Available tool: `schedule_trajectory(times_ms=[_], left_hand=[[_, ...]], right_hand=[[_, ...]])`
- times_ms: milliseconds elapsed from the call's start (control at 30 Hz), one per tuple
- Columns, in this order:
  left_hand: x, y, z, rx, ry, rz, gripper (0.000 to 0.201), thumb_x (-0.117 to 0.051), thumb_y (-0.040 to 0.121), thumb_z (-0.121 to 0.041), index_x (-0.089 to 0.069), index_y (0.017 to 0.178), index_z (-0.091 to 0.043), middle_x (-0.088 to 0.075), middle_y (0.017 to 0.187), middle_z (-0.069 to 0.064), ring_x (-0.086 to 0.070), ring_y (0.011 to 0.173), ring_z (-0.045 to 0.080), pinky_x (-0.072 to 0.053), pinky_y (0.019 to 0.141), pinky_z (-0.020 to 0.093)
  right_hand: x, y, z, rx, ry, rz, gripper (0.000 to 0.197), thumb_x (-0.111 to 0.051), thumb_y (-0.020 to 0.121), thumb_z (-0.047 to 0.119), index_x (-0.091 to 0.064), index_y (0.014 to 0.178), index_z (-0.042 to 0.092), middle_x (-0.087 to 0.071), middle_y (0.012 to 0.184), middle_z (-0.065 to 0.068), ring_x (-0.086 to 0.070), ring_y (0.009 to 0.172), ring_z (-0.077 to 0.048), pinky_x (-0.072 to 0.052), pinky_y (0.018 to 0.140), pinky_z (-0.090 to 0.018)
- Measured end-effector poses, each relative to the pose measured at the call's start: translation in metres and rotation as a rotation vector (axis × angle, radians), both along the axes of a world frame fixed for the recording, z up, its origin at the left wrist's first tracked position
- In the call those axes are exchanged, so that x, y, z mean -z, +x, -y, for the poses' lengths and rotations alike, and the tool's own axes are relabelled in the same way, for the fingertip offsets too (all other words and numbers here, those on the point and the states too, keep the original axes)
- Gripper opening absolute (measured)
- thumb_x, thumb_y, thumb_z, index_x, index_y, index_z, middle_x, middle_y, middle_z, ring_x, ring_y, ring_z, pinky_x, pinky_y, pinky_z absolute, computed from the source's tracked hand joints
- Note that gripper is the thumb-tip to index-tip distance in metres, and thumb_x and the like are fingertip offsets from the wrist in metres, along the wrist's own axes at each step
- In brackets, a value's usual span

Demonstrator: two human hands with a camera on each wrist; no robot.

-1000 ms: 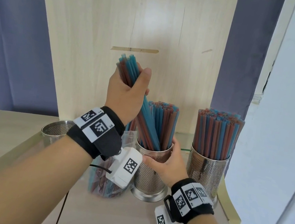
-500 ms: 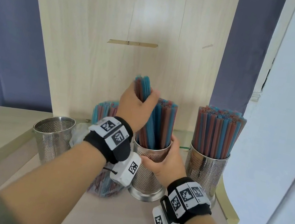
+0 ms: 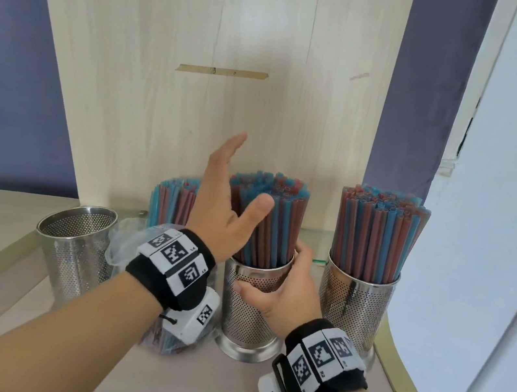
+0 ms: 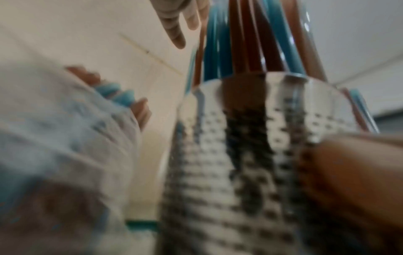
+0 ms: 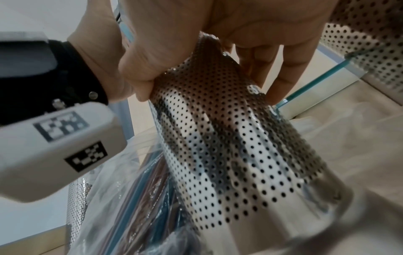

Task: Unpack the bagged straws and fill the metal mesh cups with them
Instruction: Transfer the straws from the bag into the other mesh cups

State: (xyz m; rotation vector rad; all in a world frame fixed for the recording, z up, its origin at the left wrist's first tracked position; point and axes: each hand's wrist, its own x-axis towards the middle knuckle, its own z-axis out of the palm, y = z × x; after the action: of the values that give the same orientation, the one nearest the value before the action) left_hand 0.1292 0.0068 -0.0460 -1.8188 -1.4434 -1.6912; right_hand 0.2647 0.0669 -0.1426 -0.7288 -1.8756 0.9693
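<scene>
Three metal mesh cups stand in a row. The middle cup [image 3: 251,311] holds blue and brown straws [image 3: 272,218], and my right hand [image 3: 282,289] grips its upper wall, thumb in front and fingers behind, as the right wrist view shows on the cup [image 5: 229,138]. My left hand [image 3: 225,200] hovers just left of those straws with fingers straight and spread, holding nothing. The right cup [image 3: 354,307] is packed with straws [image 3: 377,233]. The left cup [image 3: 77,247] is empty. A clear plastic bag [image 3: 126,242] with more straws [image 3: 174,202] stands behind my left wrist.
A pale wooden panel [image 3: 203,67] rises directly behind the cups. The table edge [image 3: 399,370] runs close to the right cup, with a white wall beyond. Bare tabletop [image 3: 200,391] lies in front of the cups.
My left hand lowered a bundle of straws into the middle cup and let go; its fingers are now spread and empty. My right hand kept its grip on the cup.
</scene>
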Motion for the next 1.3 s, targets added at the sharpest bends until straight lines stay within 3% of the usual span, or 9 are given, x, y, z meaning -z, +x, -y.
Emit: schedule_trajectory(times_ms=[133,267,367,467,667,867,967,1100,1300], left_hand=[[-0.005,-0.002,0.013,-0.055,-0.137,-0.277,0.072,-0.038,0.086,-0.076,-0.045,0.138,-0.027,-0.045,0.140,-0.010,-0.036,0.137,0.007,-0.034,0.113,0.044],[-0.001,-0.015,0.031,-0.112,-0.050,-0.086,0.076,-0.039,0.086,-0.075,-0.042,0.140,-0.022,-0.046,0.139,-0.006,-0.044,0.131,0.011,-0.035,0.108,0.031],[0.018,-0.030,0.041,-0.343,-0.057,0.127,0.074,-0.050,0.085,-0.065,-0.042,0.139,-0.015,-0.042,0.136,-0.004,-0.041,0.129,0.015,-0.031,0.108,0.030],[0.048,-0.045,0.046,-0.631,-0.285,0.273,0.092,-0.062,0.080,-0.063,-0.028,0.146,-0.007,-0.031,0.149,0.012,-0.026,0.139,0.026,-0.024,0.115,0.043],[0.071,-0.057,0.039,-0.691,-0.682,0.270,0.152,-0.055,0.041,-0.097,0.003,0.153,-0.010,-0.014,0.160,0.017,-0.016,0.146,0.036,-0.022,0.118,0.052],[0.066,-0.054,0.034,-0.787,-0.887,0.292,0.163,-0.064,0.033,-0.095,0.011,0.153,-0.013,-0.032,0.152,0.020,-0.029,0.139,0.039,-0.029,0.113,0.052],[0.069,-0.059,0.032,-0.804,-0.837,0.279,0.157,-0.068,0.037,-0.091,0.003,0.153,-0.012,-0.038,0.149,0.016,-0.036,0.136,0.036,-0.030,0.111,0.050],[0.076,-0.058,0.033,-0.566,-0.664,0.406,0.147,-0.086,0.048,-0.065,0.002,0.154,-0.015,-0.043,0.147,0.012,-0.049,0.129,0.031,-0.042,0.106,0.041],[0.070,-0.044,0.042,-0.421,-0.273,0.508,0.133,-0.092,0.062,-0.025,0.003,0.154,-0.017,-0.043,0.142,0.006,-0.046,0.129,0.021,-0.031,0.107,0.026]], right_hand=[[-0.001,0.001,0.001,0.008,-0.008,0.018,0.099,-0.089,0.053,0.047,-0.026,0.129,0.035,-0.059,0.116,0.015,-0.058,0.108,-0.002,-0.049,0.093,-0.023],[-0.002,0.001,0.003,0.007,-0.020,0.020,0.097,-0.090,0.054,0.043,-0.028,0.127,0.034,-0.059,0.116,0.016,-0.058,0.109,0.000,-0.048,0.094,-0.020],[-0.002,0.002,0.004,0.023,-0.017,0.028,0.096,-0.090,0.054,0.044,-0.028,0.126,0.035,-0.058,0.117,0.017,-0.058,0.110,-0.001,-0.048,0.097,-0.022],[-0.003,0.003,0.006,0.043,-0.015,0.027,0.093,-0.091,0.055,0.042,-0.027,0.123,0.036,-0.058,0.117,0.015,-0.058,0.110,-0.003,-0.048,0.098,-0.023],[-0.005,0.002,0.011,0.082,-0.003,0.025,0.091,-0.092,0.057,0.036,-0.029,0.122,0.032,-0.058,0.114,0.015,-0.060,0.108,-0.006,-0.047,0.093,-0.020],[-0.005,0.003,0.013,0.102,0.012,0.028,0.091,-0.091,0.056,0.037,-0.027,0.120,0.034,-0.056,0.112,0.017,-0.060,0.107,-0.007,-0.046,0.091,-0.020],[-0.004,0.003,0.012,0.099,0.009,0.030,0.091,-0.091,0.056,0.037,-0.027,0.120,0.033,-0.055,0.112,0.018,-0.060,0.107,-0.007,-0.046,0.091,-0.020],[-0.004,0.003,0.012,0.098,-0.003,0.036,0.092,-0.091,0.056,0.038,-0.029,0.122,0.031,-0.057,0.115,0.014,-0.060,0.108,-0.008,-0.048,0.093,-0.022],[-0.013,0.011,0.017,0.076,-0.031,0.071,0.091,-0.091,0.061,0.033,-0.028,0.127,0.028,-0.056,0.113,0.015,-0.058,0.106,-0.006,-0.045,0.095,-0.022]])
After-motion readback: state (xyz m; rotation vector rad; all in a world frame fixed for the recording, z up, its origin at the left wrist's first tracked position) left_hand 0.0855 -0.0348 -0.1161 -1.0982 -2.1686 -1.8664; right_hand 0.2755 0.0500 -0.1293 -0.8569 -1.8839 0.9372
